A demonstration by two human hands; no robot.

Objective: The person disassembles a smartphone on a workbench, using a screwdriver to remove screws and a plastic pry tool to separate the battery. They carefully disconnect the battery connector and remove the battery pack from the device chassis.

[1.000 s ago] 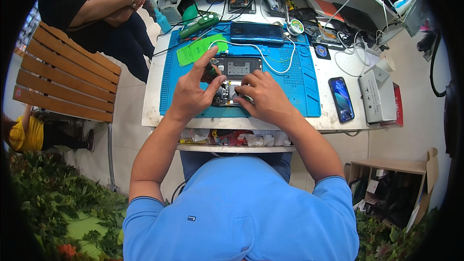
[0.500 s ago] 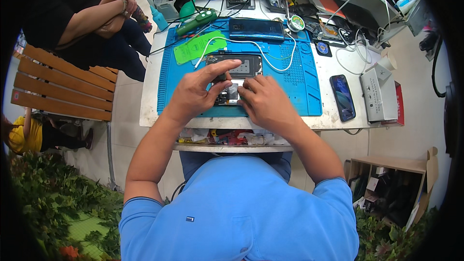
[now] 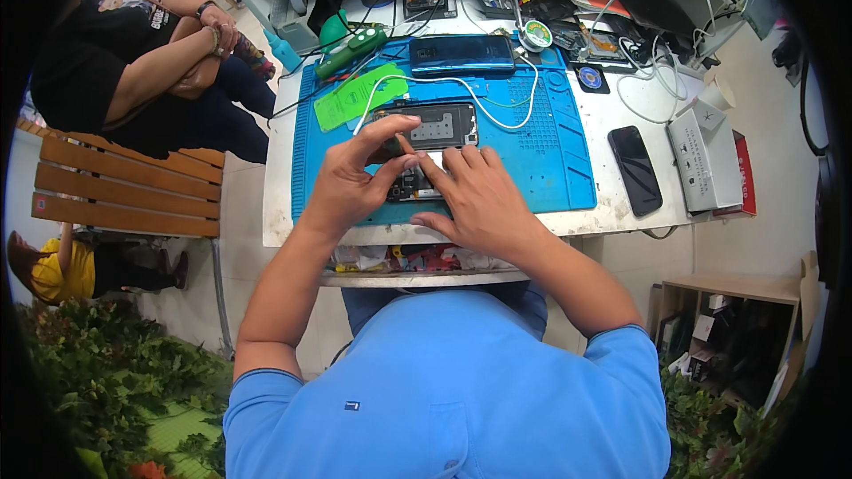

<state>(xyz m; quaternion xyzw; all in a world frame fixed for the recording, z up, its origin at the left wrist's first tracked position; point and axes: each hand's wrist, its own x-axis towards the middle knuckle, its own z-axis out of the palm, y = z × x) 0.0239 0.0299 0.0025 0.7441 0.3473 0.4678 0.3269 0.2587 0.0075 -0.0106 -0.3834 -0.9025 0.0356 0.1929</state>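
White walls and shelving frame a cluttered desk [image 3: 612,223], where an opened phone [image 3: 406,186] lies on a blue mat [image 3: 559,168] beneath a person's bare hands. Thumb and forefinger of the left hand [image 3: 351,173] curve around a dark item, partly hidden; whether they grip it cannot be told. The right hand [image 3: 484,195] reaches its forefinger over the phone, its thumb spread apart. Just beyond lies a black panel [image 3: 460,129].
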